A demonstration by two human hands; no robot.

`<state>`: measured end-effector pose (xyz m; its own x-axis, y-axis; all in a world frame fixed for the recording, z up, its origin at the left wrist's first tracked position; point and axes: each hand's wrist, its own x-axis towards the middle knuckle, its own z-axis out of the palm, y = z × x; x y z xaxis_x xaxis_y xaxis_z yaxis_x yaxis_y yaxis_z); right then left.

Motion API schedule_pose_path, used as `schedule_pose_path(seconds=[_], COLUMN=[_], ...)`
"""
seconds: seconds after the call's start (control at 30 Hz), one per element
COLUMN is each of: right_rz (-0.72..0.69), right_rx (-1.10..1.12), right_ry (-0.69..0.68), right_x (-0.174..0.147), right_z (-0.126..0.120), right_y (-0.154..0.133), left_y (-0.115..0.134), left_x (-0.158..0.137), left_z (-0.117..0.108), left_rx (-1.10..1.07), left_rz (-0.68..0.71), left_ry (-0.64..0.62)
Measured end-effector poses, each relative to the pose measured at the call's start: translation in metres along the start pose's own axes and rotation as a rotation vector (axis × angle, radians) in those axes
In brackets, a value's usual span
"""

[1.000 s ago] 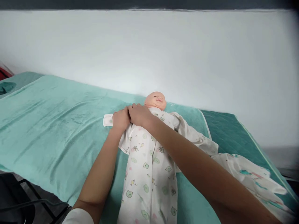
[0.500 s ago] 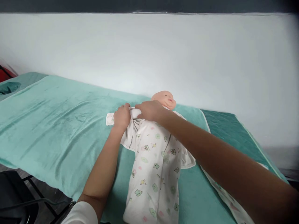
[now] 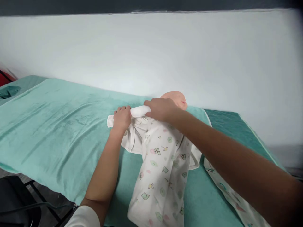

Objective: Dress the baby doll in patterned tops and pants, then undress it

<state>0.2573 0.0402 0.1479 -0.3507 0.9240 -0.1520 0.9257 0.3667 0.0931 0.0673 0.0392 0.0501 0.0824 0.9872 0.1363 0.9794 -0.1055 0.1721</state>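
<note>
A baby doll (image 3: pixel 174 96) lies on its back, its head turned to the right, in a white garment (image 3: pixel 163 167) printed with green and pink animals. At the doll's left-of-view side, my left hand (image 3: pixel 121 118) is closed around a white sleeve (image 3: pixel 110 121), whose cuff sticks out past my fist. A smooth white length (image 3: pixel 140 111), apparently the doll's cloth arm, shows between my two hands. My right hand (image 3: pixel 161 108) grips its shoulder end between thumb and fingers, covering the doll's neck and part of the head.
A light green blanket (image 3: pixel 59 126) covers the table under the doll. At the lower right lies another printed white cloth (image 3: pixel 227 186), partly behind my right forearm. A white wall (image 3: pixel 142 56) rises behind the table. A black chair (image 3: pixel 19 201) stands at the lower left.
My right hand has moved to the right, and the doll's head and body have shifted right with it. More of the white length shows between my hands; my left hand stays nearly in place.
</note>
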Motion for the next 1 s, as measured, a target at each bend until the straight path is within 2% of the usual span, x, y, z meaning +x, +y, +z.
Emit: schedule_pose_path(seconds=[0.07, 0.17, 0.27, 0.33, 0.4, 0.5, 0.57, 0.67, 0.77, 0.9, 1.0], right_rz=[-0.037, -0.081, -0.083, -0.062, -0.035, 0.032, 0.165, 0.363, 0.416, 0.45, 0.47], right_rx=[0.003, 0.009, 0.119, 0.251, 0.398, 0.632, 0.751, 0.688, 0.519, 0.403, 0.4], right_ry=[0.02, 0.054, 0.086, 0.145, 0.25, 0.494, 0.658, 0.756, 0.769, 0.755, 0.764], right_x=[0.006, 0.015, 0.013, 0.0, -0.02, -0.058, -0.081, -0.102, -0.106, -0.101, -0.099], right_z=[0.011, 0.025, 0.033, 0.037, 0.046, 0.073, 0.1, 0.141, 0.166, 0.169, 0.165], right_y=[-0.01, -0.023, -0.024, -0.015, -0.001, 0.023, 0.037, 0.052, 0.057, 0.056, 0.062], left_y=[0.006, 0.016, 0.024, 0.026, 0.026, 0.027, 0.027, 0.028, 0.03, 0.034, 0.034], left_x=[0.0, 0.0, -0.001, -0.002, -0.002, -0.002, -0.002, -0.002, -0.003, -0.003, -0.004], left_z=[0.001, 0.005, 0.007, 0.008, 0.009, 0.011, 0.011, 0.013, 0.014, 0.016, 0.016], left_rx=[0.034, 0.024, 0.003, 0.014, 0.036, 0.064, 0.072, 0.077, 0.07, 0.028, -0.163], left_rz=[0.09, 0.216, 0.258, 0.251, 0.229, 0.185, 0.157, 0.099, 0.039, -0.014, -0.009], left_ry=[0.053, 0.036, 0.029, 0.04, 0.049, 0.067, 0.075, 0.086, 0.107, 0.112, 0.127])
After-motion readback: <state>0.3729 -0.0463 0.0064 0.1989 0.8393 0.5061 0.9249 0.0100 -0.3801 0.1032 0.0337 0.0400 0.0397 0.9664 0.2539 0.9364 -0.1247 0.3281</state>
